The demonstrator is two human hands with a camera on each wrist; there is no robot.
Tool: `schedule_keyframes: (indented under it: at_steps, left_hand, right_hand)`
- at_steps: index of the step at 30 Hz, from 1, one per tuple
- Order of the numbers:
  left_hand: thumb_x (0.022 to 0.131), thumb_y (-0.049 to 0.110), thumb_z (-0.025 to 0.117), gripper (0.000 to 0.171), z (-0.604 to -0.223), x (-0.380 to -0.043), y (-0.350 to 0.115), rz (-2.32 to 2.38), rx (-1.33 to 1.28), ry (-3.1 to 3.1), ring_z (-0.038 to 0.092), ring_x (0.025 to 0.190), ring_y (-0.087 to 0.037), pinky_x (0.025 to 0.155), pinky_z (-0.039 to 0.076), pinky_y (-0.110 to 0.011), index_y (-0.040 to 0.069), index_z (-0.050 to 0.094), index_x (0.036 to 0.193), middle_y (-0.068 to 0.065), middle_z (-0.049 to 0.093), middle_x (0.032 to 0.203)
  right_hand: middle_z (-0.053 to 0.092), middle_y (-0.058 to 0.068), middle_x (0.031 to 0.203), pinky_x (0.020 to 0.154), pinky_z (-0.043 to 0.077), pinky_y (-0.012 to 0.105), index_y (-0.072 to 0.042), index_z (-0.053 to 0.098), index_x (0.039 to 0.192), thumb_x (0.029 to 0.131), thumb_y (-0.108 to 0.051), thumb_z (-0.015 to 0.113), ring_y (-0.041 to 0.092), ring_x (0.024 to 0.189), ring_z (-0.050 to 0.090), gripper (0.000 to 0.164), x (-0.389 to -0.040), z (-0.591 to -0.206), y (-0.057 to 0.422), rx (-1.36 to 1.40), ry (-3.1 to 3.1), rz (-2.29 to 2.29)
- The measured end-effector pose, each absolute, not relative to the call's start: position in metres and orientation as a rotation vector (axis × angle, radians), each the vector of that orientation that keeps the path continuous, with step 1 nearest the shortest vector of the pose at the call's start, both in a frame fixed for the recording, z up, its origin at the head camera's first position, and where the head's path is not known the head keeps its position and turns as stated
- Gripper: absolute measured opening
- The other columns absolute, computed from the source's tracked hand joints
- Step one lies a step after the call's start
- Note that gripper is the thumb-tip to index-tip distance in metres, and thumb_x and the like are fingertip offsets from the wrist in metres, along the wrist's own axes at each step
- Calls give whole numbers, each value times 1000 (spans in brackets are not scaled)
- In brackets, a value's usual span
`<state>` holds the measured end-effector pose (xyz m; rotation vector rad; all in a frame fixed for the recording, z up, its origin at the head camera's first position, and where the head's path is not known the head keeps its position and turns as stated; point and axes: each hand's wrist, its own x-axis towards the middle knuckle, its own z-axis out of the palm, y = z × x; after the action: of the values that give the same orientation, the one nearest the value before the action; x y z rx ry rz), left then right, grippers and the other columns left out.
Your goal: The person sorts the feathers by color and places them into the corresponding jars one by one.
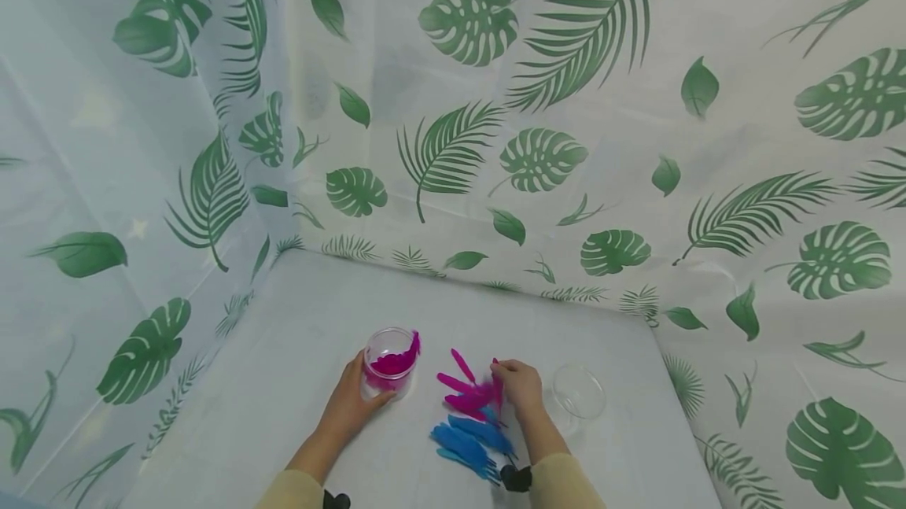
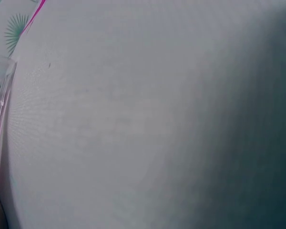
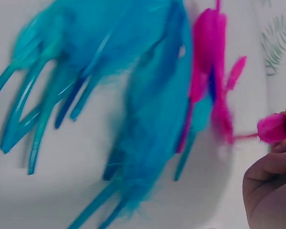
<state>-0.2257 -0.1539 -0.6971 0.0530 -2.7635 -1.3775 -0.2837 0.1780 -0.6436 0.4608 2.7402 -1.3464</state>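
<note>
My left hand (image 1: 351, 405) grips a clear round jar (image 1: 370, 361) from its left side, thumb across the front. Inside the jar lie bright pink feathers (image 1: 393, 365), one rising above the rim at the right. To the right, my right hand (image 1: 522, 388) pinches a pink feather (image 3: 271, 129) between thumb and fingers, over the right side of a loose pile of pink feathers (image 1: 463, 402) on the table. Just in front of that pile are several blue feathers (image 1: 460, 446). The left wrist view catches only the jar's side (image 2: 7, 88) and a sliver of hand.
A clear round container (image 1: 579, 391) stands on the white table (image 1: 340, 289) to the right of my right hand. White sheeting (image 1: 609, 131) with green leaf prints hangs behind the table and along its left side.
</note>
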Motion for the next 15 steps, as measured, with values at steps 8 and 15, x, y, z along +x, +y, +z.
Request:
schedule_keyframes:
  at_steps: [8,15]
  left_hand:
    - [75,57,79,107,-697,-226,-155,-1381,43,-2743,40,142,-38,112,38,-57,13,23,156,-15,41,152]
    - [75,55,80,107,-697,-226,-154,-1395,54,-2747,39,143,-38,112,37,-57,14,23,156,-15,41,152]
  right_hand:
    - [53,-1,67,44,36,24,-4,73,105,87,-27,74,11,49,37,29,-293,-636,180,594,2489,-1702]
    - [57,-1,72,46,36,24,-4,72,108,88,-25,73,11,50,37,29,-289,-630,177,680,2416,-1783]
